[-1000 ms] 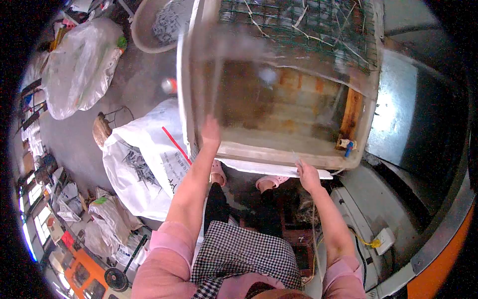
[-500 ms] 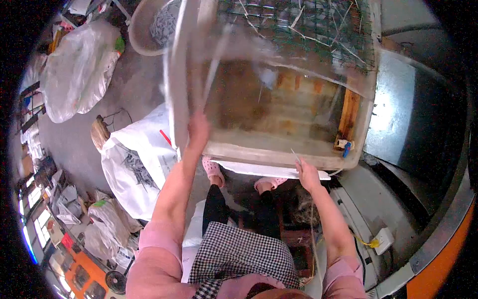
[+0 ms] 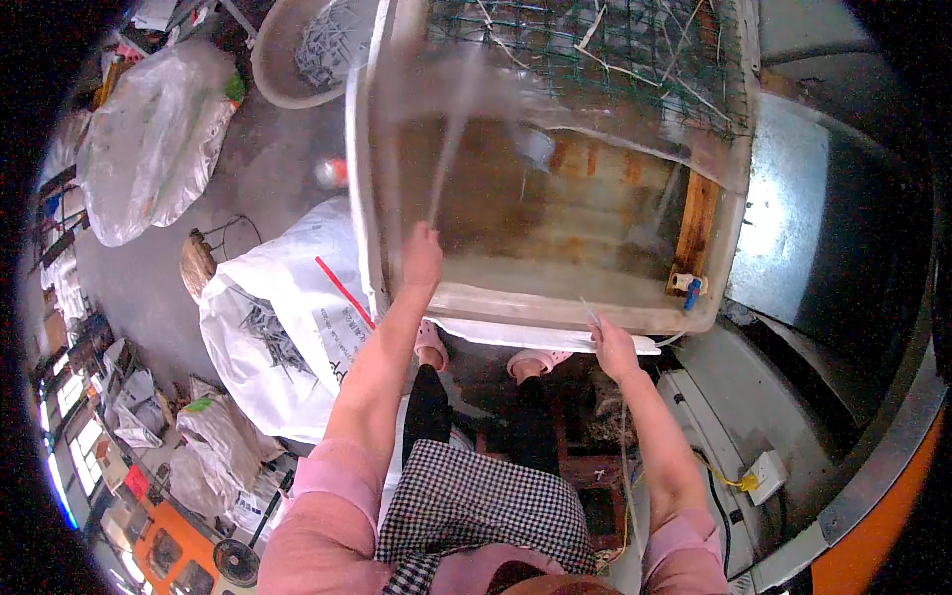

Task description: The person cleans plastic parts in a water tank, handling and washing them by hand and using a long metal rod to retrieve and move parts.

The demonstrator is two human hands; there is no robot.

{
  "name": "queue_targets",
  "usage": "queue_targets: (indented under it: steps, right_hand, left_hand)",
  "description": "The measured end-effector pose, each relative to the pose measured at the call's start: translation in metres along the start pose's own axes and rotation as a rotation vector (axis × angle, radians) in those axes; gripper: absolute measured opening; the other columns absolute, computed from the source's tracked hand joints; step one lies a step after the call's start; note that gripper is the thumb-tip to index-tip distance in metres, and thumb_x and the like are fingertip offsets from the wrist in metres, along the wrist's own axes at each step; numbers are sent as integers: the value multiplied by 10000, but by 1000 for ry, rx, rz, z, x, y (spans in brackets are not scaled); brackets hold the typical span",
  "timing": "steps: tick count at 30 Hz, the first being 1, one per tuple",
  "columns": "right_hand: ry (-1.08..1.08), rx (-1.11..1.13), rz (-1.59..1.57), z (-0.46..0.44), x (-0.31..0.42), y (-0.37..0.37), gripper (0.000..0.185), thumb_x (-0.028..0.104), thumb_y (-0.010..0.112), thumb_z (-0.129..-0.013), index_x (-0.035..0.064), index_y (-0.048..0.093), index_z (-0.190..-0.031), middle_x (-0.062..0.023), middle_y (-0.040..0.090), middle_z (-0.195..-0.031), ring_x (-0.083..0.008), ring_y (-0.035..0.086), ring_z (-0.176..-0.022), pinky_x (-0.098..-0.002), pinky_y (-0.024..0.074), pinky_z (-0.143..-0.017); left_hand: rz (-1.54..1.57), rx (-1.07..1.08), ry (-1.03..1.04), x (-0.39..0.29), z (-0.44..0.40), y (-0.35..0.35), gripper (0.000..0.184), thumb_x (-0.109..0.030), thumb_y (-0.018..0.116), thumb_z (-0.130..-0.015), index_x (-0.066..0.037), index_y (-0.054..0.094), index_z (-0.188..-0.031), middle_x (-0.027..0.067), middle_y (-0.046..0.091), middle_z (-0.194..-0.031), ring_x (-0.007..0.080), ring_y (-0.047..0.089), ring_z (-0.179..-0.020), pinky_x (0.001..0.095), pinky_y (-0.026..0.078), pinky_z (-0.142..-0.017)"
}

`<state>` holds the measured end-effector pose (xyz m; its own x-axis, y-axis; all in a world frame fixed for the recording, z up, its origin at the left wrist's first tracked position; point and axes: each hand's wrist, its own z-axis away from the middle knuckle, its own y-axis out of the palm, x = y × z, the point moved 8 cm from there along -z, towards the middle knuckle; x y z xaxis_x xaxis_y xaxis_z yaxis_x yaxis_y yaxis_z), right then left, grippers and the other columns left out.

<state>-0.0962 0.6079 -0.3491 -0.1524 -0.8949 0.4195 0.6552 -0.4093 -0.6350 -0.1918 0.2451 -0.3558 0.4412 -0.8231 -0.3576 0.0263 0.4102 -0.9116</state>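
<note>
My left hand [image 3: 423, 260] is over the near left part of a large pale tub [image 3: 555, 305], fingers closed. A long, thin pale strip [image 3: 451, 149], smeared by motion, runs up from it across the tub. My right hand [image 3: 615, 349] is at the tub's near rim, fingers pinched on a thin pale cord [image 3: 624, 426]. Its tip points up past the fingers and its length hangs down beside my forearm. Inside the tub is a brownish, cloudy surface, perhaps water. Green wire mesh [image 3: 635, 74] with several pale strips covers the far part.
A white sack [image 3: 297, 387] holding grey pieces stands left of the tub. Behind it are a round basin [image 3: 266, 69] of similar pieces and a clear plastic bag [image 3: 159, 139]. A blue valve [image 3: 692, 292] sits in the tub's near right corner. Metal sheeting [image 3: 783, 213] lies to the right.
My left hand has moved right and slightly further over the tub, with the strip in it. A red-and-white item now shows left of the tub. My right hand has barely moved.
</note>
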Motion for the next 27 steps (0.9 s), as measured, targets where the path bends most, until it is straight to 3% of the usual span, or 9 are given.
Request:
queue_targets:
  steps: [3, 5, 6, 11, 13, 18, 19, 21, 27]
  right_hand:
    - [20, 44, 23, 0, -1, 2, 200, 200, 450, -858, 29, 510, -942, -198, 574, -760, -384, 536, -743, -464, 410, -650]
    - [-9, 30, 25, 0, -1, 4, 198, 191, 452, -856, 25, 507, -949, -207, 574, -775, -388, 535, -752, -466, 408, -651]
    - [-10, 32, 28, -1, -1, 6, 198, 191, 452, -856, 25, 507, -949, -207, 574, -775, -388, 535, -752, -466, 408, -651]
    - [-89, -48, -3, -1, 7, 5, 194, 178, 444, -854, 26, 495, -964, -213, 572, -793, -397, 532, -759, -469, 409, -656]
    - [-62, -6, 8, 0, 7, 5, 196, 180, 447, -853, 28, 495, -966, -212, 570, -797, -396, 531, -760, -466, 410, -658]
    - [-44, -8, 1, 2, -4, 3, 196, 193, 454, -852, 25, 503, -941, -207, 566, -799, -390, 530, -764, -457, 411, -664]
    - [-53, 10, 9, 2, -7, 3, 225, 187, 453, -848, 29, 494, -1003, -213, 567, -826, -384, 539, -775, -461, 420, -677]
    - [-61, 25, 11, 1, -8, 2, 267, 181, 452, -845, 33, 485, -1064, -220, 568, -853, -379, 548, -787, -465, 429, -691]
    - [-18, 39, -6, 0, -10, -3, 278, 210, 450, -854, 28, 493, -1059, -224, 572, -830, -389, 552, -759, -467, 433, -672]
  left_hand:
    - [98, -18, 36, -17, -6, -13, 252, -249, 447, -868, -105, 504, -1067, 217, 581, -738, 394, 566, -666, 472, 438, -574]
    - [65, 240, -192, -22, -23, 3, 242, -221, 412, -854, -65, 500, -1015, 202, 573, -933, 389, 544, -848, 463, 429, -733]
    - [67, 239, -195, -25, -30, 10, 242, -221, 412, -854, -65, 500, -1015, 202, 573, -933, 389, 544, -848, 463, 429, -733]
    - [142, 132, 6, -71, -50, 15, 253, -245, 392, -859, -68, 513, -995, 170, 555, -937, 366, 550, -841, 457, 436, -718]
    - [148, 171, -46, -76, -51, 23, 254, -251, 399, -855, -72, 522, -987, 157, 540, -946, 352, 554, -828, 466, 430, -721]
    - [192, -37, 6, -86, -34, 2, 248, -222, 457, -858, -49, 528, -1021, 195, 591, -832, 373, 561, -777, 443, 432, -678]
    - [191, -36, 9, -83, -29, 3, 248, -222, 457, -858, -49, 528, -1021, 195, 591, -832, 373, 561, -777, 443, 432, -678]
    - [239, 64, -245, -49, -13, 22, 189, -209, 448, -821, -91, 548, -931, 172, 579, -884, 379, 543, -839, 467, 414, -719]
    - [201, 135, -284, -19, 25, 18, 208, -204, 460, -821, -62, 508, -965, 218, 571, -823, 397, 541, -815, 461, 413, -712]
